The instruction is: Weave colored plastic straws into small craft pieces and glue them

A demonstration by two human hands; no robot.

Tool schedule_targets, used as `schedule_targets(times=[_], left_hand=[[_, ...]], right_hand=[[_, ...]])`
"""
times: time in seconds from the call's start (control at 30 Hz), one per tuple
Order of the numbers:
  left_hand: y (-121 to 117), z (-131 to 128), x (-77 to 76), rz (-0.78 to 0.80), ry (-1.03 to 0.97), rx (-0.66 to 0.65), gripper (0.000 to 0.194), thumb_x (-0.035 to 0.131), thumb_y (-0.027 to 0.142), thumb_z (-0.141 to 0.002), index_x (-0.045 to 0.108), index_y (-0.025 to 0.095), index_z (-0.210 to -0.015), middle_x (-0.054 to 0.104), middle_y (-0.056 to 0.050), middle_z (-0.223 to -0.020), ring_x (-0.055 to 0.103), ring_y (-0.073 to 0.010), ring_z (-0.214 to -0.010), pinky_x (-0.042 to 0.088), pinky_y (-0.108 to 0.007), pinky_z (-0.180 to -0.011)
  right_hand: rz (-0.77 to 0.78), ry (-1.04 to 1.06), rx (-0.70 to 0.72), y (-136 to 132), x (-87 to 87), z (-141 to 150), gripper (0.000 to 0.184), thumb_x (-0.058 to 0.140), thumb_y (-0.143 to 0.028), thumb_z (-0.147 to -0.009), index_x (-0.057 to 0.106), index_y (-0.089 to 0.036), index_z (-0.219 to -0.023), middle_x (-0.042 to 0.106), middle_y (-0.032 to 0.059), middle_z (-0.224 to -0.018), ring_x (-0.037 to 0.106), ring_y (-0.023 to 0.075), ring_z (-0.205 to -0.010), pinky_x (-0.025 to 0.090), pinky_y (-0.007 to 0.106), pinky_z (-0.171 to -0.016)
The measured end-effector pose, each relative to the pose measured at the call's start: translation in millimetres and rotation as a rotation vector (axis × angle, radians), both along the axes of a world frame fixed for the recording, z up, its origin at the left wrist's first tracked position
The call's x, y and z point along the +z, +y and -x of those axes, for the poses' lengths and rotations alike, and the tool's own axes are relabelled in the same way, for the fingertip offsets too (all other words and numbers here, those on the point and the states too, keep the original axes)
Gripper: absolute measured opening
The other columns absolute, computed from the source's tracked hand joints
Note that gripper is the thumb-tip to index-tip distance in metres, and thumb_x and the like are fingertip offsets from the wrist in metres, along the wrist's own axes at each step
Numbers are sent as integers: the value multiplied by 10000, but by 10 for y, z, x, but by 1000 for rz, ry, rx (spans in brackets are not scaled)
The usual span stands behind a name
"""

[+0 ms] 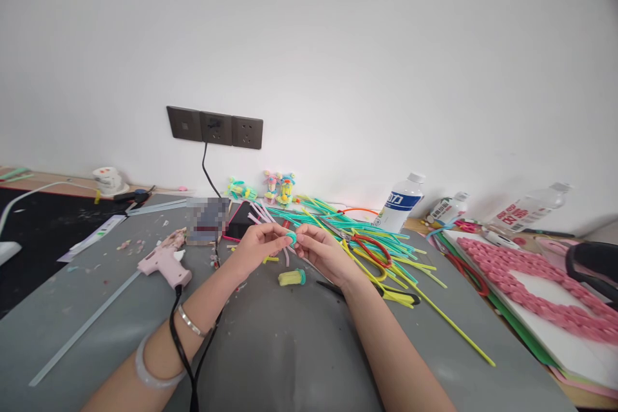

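Above the middle of the grey mat, my left hand [263,246] and my right hand [322,252] meet at their fingertips. Both pinch a small teal pipe-cleaner piece [291,237] that looks curled; the fingers hide part of it. Just below them a yellow coiled pipe-cleaner piece with a teal end [290,277] lies on the mat. Loose teal and yellow pipe cleaners [400,244] are heaped to the right of my hands. Orange-handled scissors [371,250] rest on the heap. Beside my right wrist lies a black-and-yellow handled tool [398,296], partly covered by my arm.
A pink glue gun [167,261] with its black cord lies left, near my left forearm. A phone [243,222] sits behind my left hand. Small pipe-cleaner figures [279,188] stand by the wall. Bottles [400,203] and a pink braided piece [535,283] are at right.
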State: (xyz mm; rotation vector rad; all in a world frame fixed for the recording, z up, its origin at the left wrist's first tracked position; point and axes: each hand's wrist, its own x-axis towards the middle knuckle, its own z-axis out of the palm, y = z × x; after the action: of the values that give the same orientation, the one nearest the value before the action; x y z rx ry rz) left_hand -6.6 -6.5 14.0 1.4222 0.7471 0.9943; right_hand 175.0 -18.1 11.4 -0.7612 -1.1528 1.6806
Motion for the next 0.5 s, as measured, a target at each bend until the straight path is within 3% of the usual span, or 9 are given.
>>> schedule_targets(times=[0.5], left_hand=[[-9, 10, -14, 36, -2, -8, 299, 730, 426, -741, 672, 150, -840, 550, 13, -678, 436, -91, -601, 348, -223, -567]], right_hand=[[11, 56, 31, 12, -10, -27, 203, 734, -355, -799, 653, -171, -778, 624, -3, -711, 526, 87, -606, 409, 210, -590]])
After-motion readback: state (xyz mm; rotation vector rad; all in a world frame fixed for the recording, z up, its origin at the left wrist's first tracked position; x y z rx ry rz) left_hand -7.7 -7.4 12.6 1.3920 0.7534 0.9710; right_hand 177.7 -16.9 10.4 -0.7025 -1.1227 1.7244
